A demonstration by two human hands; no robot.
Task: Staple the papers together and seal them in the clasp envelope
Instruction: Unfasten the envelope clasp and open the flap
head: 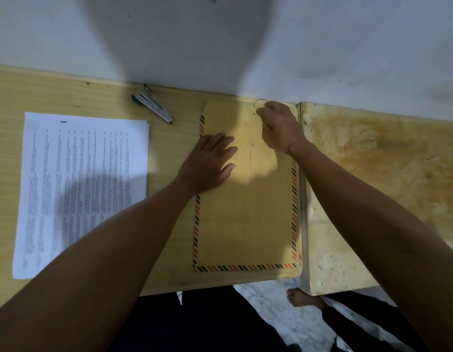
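Envelope (248,199) with striped border flat at centre of the desk (68,95). Left hand (207,163) pressing flat on its left side, fingers straight. Right hand (278,128) at its top edge, fingers pinching a thin string (258,101). Papers (80,189) at left; stapler (153,105) above them, well apart.

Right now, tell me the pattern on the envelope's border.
Diagonal orange and black stripes along the envelope edges, head view.
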